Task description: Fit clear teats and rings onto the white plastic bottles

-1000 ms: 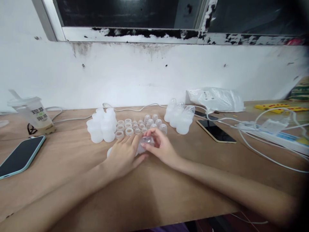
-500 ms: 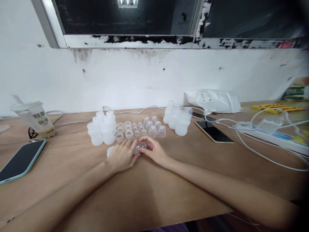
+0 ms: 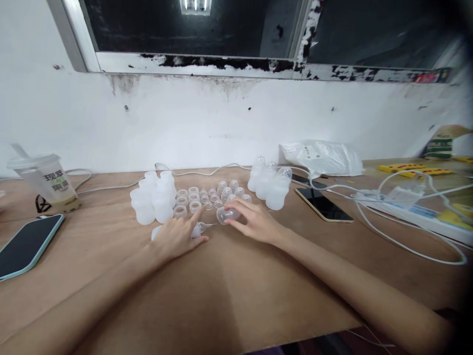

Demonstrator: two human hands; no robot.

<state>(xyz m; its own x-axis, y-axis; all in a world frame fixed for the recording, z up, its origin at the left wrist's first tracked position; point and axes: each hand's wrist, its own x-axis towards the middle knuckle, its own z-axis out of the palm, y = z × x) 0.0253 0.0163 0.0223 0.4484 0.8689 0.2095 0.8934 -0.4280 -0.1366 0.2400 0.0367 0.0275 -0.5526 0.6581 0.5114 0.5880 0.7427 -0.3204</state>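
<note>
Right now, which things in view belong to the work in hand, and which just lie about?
Likely in the work:
clear cap in right hand
bottle under left hand
rings, teats, white bottles, capped bottles

Likely lying about:
drink cup, phones, plastic bag, power strip

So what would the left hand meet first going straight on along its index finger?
Probably the small clear teats just beyond the left hand; depth is unclear, so it might pass above them.

Middle of the white bottle [image 3: 156,232] under the left hand [image 3: 178,235]; mint-edged phone [image 3: 31,245] cut off at left.
</note>
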